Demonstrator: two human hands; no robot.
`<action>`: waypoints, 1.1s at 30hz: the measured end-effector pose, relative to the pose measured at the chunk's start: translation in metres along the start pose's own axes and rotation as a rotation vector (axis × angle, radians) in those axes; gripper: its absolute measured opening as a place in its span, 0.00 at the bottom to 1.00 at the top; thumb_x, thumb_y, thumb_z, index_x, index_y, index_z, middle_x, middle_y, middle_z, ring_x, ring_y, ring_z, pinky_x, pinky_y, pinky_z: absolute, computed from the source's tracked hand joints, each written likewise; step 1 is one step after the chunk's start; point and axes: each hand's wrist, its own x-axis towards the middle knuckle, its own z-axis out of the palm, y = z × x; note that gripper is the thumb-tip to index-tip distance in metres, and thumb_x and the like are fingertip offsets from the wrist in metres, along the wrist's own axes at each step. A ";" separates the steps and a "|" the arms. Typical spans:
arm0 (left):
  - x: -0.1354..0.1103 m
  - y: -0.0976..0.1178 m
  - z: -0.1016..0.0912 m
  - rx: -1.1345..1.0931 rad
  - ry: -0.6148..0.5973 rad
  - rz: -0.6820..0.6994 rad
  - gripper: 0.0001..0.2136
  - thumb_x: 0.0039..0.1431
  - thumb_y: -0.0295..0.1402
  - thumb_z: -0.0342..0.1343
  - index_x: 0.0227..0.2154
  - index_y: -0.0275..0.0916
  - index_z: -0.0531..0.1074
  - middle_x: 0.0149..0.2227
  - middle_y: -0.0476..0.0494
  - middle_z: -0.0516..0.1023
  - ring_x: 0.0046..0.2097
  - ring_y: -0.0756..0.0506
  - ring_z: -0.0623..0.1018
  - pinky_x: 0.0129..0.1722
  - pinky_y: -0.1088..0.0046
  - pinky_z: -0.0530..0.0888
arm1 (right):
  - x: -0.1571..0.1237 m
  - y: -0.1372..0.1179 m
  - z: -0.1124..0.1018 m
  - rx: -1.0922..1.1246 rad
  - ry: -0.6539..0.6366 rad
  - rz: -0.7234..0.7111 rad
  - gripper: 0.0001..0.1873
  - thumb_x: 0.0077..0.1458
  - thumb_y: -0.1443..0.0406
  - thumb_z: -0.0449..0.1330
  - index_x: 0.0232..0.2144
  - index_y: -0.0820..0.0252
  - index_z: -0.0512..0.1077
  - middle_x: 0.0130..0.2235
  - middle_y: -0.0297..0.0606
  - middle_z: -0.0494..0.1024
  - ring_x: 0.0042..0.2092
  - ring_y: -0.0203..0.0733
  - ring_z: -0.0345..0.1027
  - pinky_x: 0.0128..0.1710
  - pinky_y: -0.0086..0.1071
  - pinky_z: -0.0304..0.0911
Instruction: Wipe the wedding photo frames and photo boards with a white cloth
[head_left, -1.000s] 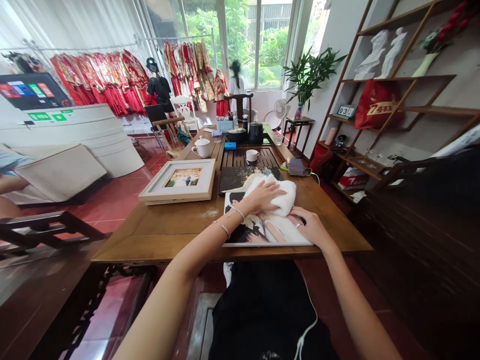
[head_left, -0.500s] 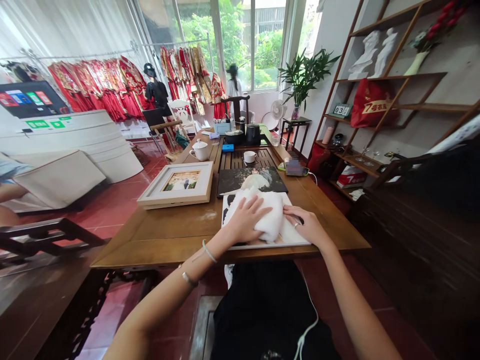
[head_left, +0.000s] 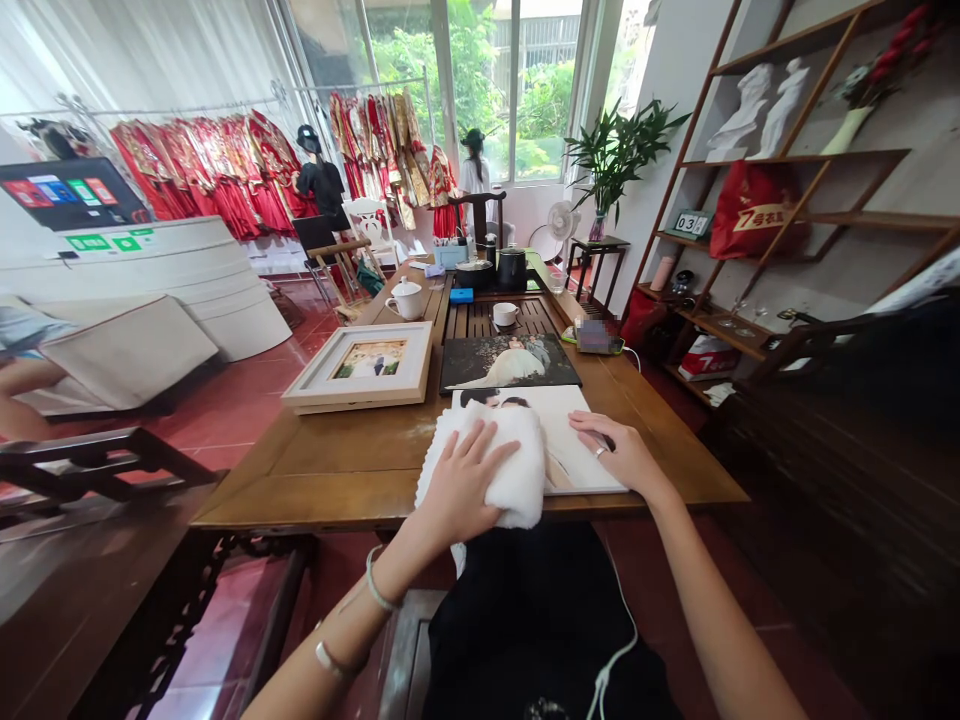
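My left hand [head_left: 459, 483] lies flat with fingers spread on a white cloth [head_left: 517, 470] at the near edge of the wooden table [head_left: 345, 470]. The cloth covers the near left part of a large photo print [head_left: 562, 430]. My right hand [head_left: 619, 452] rests with fingers stretched out on the right side of that print, pressing it down. A second, darker photo print [head_left: 508, 361] lies just beyond the first one.
A white framed photo [head_left: 364, 364] sits at the table's left. Farther back stand a white teapot [head_left: 406, 297], a cup [head_left: 505, 312], a black kettle [head_left: 512, 268] and a phone [head_left: 596, 336]. Shelves [head_left: 750, 215] line the right wall. A person stands by the window.
My left hand has drawn the cloth toward me across the print, from its far part to the near left corner. My right hand has stayed on the print's right side.
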 end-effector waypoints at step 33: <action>-0.010 0.009 0.007 0.000 0.086 -0.201 0.35 0.49 0.35 0.56 0.63 0.46 0.56 0.67 0.37 0.51 0.68 0.34 0.50 0.64 0.47 0.51 | 0.001 -0.001 0.000 0.005 0.018 -0.010 0.11 0.56 0.63 0.57 0.38 0.55 0.78 0.47 0.40 0.80 0.53 0.47 0.72 0.56 0.45 0.65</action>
